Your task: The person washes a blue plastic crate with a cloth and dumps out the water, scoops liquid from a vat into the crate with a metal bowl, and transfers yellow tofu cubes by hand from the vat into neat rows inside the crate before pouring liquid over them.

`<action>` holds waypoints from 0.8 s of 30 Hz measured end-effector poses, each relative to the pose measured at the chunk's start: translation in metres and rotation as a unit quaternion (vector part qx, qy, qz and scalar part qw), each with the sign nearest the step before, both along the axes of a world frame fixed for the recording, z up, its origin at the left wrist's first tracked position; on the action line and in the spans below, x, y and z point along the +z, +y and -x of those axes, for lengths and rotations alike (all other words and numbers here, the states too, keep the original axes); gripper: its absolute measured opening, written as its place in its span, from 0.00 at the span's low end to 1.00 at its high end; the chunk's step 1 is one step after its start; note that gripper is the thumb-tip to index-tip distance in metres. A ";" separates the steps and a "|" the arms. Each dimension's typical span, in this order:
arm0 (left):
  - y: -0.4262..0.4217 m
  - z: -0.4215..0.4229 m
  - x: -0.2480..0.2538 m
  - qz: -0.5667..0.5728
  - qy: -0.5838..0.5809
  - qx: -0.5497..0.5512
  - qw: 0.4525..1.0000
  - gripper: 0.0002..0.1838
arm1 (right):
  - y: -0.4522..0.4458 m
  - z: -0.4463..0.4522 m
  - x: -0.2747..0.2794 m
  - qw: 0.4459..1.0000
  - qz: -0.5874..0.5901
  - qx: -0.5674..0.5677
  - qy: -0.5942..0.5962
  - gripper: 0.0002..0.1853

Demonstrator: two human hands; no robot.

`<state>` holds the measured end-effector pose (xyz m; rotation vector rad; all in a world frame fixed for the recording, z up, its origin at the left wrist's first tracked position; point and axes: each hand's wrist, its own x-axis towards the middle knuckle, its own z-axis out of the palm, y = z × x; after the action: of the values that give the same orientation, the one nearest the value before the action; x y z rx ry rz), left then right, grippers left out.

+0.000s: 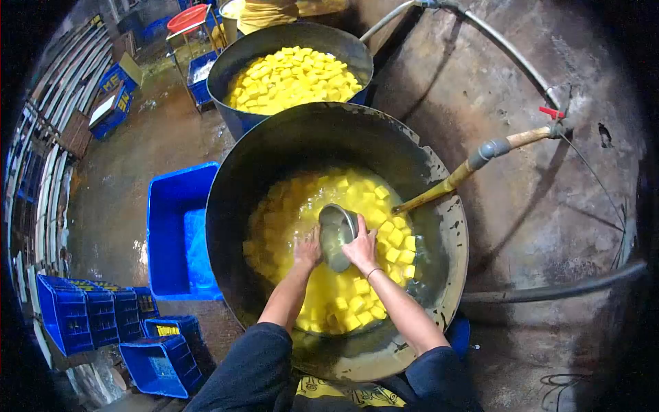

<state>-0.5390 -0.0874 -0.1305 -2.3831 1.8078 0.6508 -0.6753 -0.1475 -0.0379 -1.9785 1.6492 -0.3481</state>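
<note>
Both hands are on a metal bowl (pixel 336 237) over the large round vat (pixel 274 147) in the middle. My left hand (pixel 308 247) is at the bowl's left side, and my right hand (pixel 362 244), with a thin band at the wrist, grips its right rim. The bowl is tilted and is at the surface of the cloudy yellow liquid. Yellow blocks (pixel 395 237) lie in the liquid around it, most distinct at the right and bottom. Steam or murky liquid blurs those at the left.
A second vat (pixel 226 75) full of yellow blocks stands behind, near a person in yellow (pixel 257 14). A pipe (pixel 453 180) reaches over the right rim. Blue tub (pixel 168 240) stands left; blue crates (pixel 161 367) sit lower left.
</note>
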 end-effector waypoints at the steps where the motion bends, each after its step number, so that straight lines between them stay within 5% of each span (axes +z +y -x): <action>1: 0.005 -0.001 -0.007 -0.019 0.000 -0.001 1.000 0.36 | -0.002 -0.001 -0.002 1.000 -0.007 0.003 0.003 0.49; 3: 0.009 -0.004 -0.013 -0.014 0.022 0.023 0.999 0.35 | -0.006 0.000 -0.004 0.998 -0.060 0.020 -0.012 0.48; 5: 0.006 -0.010 -0.008 -0.158 0.001 -0.023 0.987 0.35 | -0.010 0.004 -0.021 0.997 -0.077 0.023 -0.016 0.47; 8: 0.017 -0.008 -0.030 -0.022 -0.094 -0.021 0.995 0.35 | -0.020 0.012 -0.060 0.996 -0.080 0.030 -0.025 0.45; 12: 0.012 -0.020 -0.036 -0.074 0.013 -0.005 0.997 0.30 | -0.029 0.012 -0.057 0.995 -0.073 0.039 -0.047 0.40; 15: -0.001 -0.029 -0.001 -0.180 -0.073 -0.087 0.977 0.28 | -0.034 0.025 -0.068 0.980 -0.121 -0.004 -0.158 0.28; 17: -0.016 -0.033 0.023 -0.248 0.040 -0.033 0.967 0.28 | -0.033 0.029 -0.051 0.984 -0.133 -0.019 -0.118 0.24; 19: 0.011 -0.021 0.142 -0.339 -0.012 -0.181 0.923 0.26 | -0.032 0.035 -0.024 0.980 -0.163 0.001 -0.115 0.20; 21: 0.073 -0.015 0.232 -0.262 0.018 -0.261 0.929 0.21 | -0.020 0.041 0.013 0.966 -0.180 0.034 -0.180 0.15; 24: 0.165 0.016 0.249 -0.027 0.153 -0.353 0.923 0.19 | 0.028 0.020 0.097 0.913 -0.234 0.000 -0.335 0.11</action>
<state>-0.5551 0.0779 0.1184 -1.4560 2.5061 0.9687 -0.6951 -0.1192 0.0588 -1.2953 1.1459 -0.5061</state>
